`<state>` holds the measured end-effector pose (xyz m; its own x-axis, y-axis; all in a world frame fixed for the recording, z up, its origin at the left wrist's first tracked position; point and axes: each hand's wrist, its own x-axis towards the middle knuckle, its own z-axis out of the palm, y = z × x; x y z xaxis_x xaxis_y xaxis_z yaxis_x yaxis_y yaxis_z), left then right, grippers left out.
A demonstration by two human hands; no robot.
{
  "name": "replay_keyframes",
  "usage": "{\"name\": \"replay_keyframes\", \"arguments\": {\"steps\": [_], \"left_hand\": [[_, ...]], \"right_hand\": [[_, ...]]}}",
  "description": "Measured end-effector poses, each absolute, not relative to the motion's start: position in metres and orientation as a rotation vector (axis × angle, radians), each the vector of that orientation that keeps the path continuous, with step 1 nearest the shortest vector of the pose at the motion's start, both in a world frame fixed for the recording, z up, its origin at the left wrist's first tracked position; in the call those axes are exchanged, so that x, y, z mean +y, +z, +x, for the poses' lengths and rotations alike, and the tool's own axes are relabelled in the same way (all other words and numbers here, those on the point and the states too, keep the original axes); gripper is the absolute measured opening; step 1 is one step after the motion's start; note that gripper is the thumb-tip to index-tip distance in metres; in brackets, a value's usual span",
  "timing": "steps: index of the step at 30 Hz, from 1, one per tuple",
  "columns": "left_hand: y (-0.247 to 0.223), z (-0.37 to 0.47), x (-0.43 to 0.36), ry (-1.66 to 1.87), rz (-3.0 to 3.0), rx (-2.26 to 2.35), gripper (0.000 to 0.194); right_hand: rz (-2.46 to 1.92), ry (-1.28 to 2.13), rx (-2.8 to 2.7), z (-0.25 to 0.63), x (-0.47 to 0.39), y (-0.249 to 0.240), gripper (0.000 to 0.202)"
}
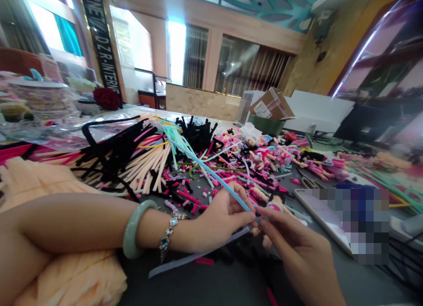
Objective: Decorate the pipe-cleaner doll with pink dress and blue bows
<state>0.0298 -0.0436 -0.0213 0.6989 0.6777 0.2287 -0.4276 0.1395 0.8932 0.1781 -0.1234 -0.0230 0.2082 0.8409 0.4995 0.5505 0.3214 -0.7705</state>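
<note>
My left hand pinches a long light-blue pipe cleaner that slants up and to the left over the table. My right hand meets it at the fingertips, gripping the same stem's lower end near a small pink-and-teal piece. A pale lilac pipe cleaner trails down-left beneath my left hand. On my left wrist sit a green jade bangle and a silver bracelet.
The dark table holds piles of black, peach and pink pipe cleaners, plus many small pink finished figures. Peach fabric lies at the left. A tablet, scissors and a cardboard box are on the right.
</note>
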Motion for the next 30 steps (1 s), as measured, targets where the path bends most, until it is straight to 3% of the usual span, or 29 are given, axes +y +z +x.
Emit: {"name": "replay_keyframes", "arguments": {"steps": [7, 12, 30], "left_hand": [[-0.022, 0.028, -0.040, 0.788, 1.242, 0.254, 0.037], [-0.021, 0.028, -0.036, 0.783, 1.367, 0.346, 0.028], [-0.014, 0.033, -0.026, 1.005, 1.333, 0.479, 0.023]], "right_hand": [[-1.344, 0.386, -1.535, 0.179, -0.124, -0.026, 0.019], [-1.314, 0.444, -1.542, 0.177, -0.124, -0.026, 0.020], [-1.215, 0.612, -1.152, 0.172, -0.127, -0.019, 0.021]]}}
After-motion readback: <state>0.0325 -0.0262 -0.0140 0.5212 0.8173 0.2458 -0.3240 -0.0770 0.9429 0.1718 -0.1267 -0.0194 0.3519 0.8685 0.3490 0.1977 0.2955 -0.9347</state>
